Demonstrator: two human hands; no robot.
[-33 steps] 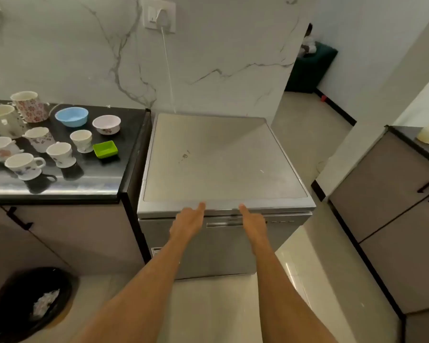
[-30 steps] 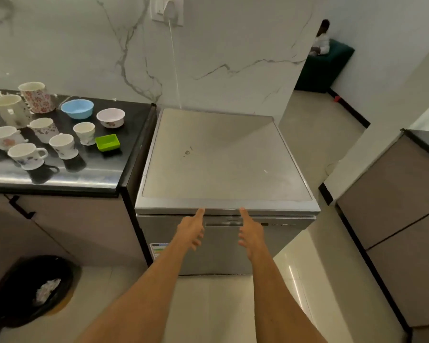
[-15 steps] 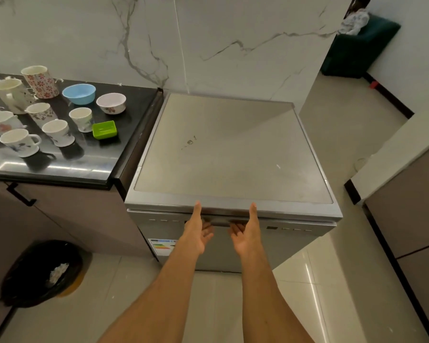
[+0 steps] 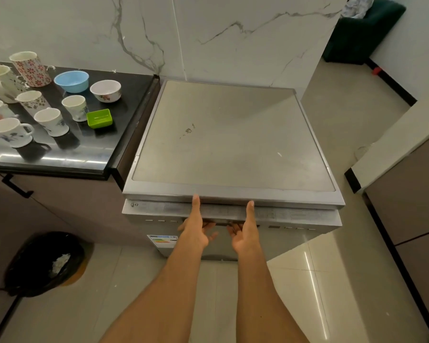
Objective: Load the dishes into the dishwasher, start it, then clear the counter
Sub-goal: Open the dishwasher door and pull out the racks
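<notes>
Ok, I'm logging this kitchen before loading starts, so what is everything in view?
Dishwasher: one, silver, centre, door ajar.
Counter: one, black, left.
Cups: seven, white or patterned, on counter.
Blue bowl: one, behind cups.
White bowl: one, right of blue bowl.
Dish: one, green, by cups.
Bin: one, black, floor left.
Seat: one, dark green, far right.
Left grip: one, bare, gripping door.
Right grip: one, bare, beside it, same hold.
</notes>
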